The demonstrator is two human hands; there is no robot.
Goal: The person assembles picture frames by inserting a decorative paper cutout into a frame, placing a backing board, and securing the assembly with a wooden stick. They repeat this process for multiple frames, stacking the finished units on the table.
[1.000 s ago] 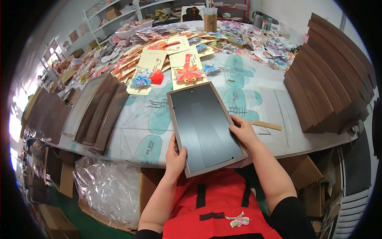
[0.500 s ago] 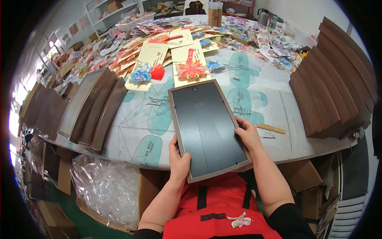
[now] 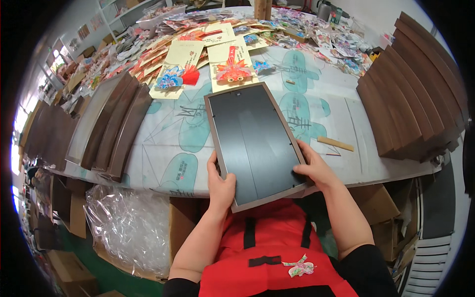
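Between my hands is a brown picture frame [image 3: 253, 143], its black backing board facing up and its far end tilted slightly left. My left hand [image 3: 220, 184] grips the lower left edge, thumb lying on the rim. On the right side my right hand [image 3: 315, 166] holds the frame's edge, with its thumb pressed on the black back. Beyond the frame lie cream cards, one with a red goldfish figure [image 3: 233, 70] and one with a blue fish figure [image 3: 170, 78] that has a red tassel. A flat wooden strip [image 3: 336, 143] rests right of my right hand.
Brown frames [image 3: 413, 94] stand stacked on the right of the table, and more frames [image 3: 118, 126] stand on the left. A box of clear plastic wrap [image 3: 129, 230] sits below the table's front edge. Colourful packets [image 3: 326, 47] cover the far side.
The view has tipped slightly downward, so the scene sits higher. My right hand has shifted a little on the frame's edge, its thumb now lying farther onto the backing.
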